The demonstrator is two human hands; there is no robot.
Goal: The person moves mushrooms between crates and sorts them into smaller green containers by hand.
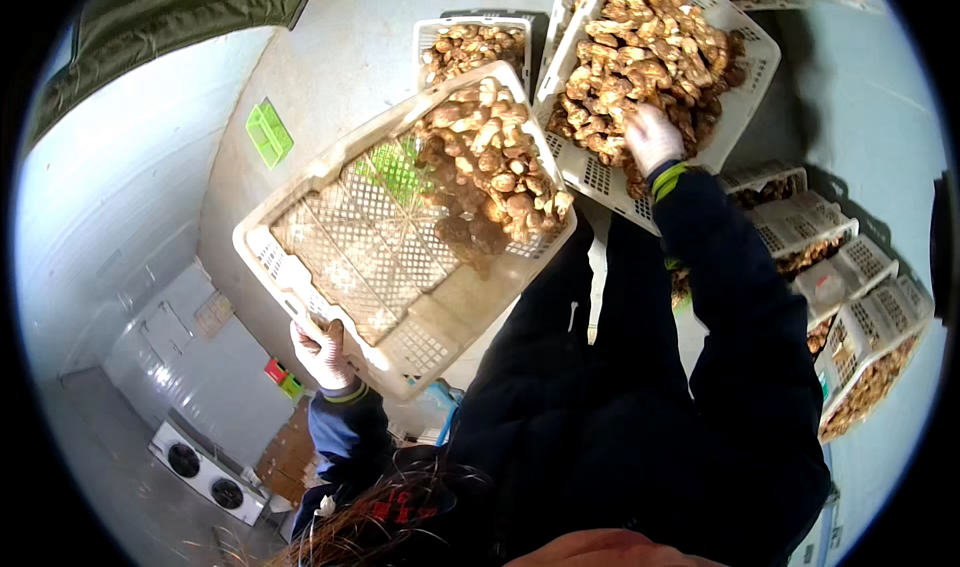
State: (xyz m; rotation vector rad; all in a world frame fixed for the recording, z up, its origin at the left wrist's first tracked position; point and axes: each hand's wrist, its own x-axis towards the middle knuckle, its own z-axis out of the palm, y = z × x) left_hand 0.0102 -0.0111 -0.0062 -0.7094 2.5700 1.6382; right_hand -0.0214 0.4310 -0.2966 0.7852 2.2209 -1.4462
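Note:
My left hand [322, 353], in a pale knit glove, is closed on the near left rim of a white slatted crate [425, 352], which it holds tilted up. Brown mushrooms [505, 157] are heaped at this crate's far right end, while much of its grid floor is bare. On the right, a second white crate [745, 92] is heaped with brown mushrooms [625, 72]. My right hand [655, 139], gloved too, reaches into that heap with its fingers curled onto a mushroom; the fingertips are partly hidden.
Another crate of mushrooms [472, 52] stands on the floor behind. Stacked white crates [865, 332] stand on the right. A green plastic basket [268, 133] lies on the floor at left. A fan unit [207, 472] and cardboard boxes [287, 452] are at lower left.

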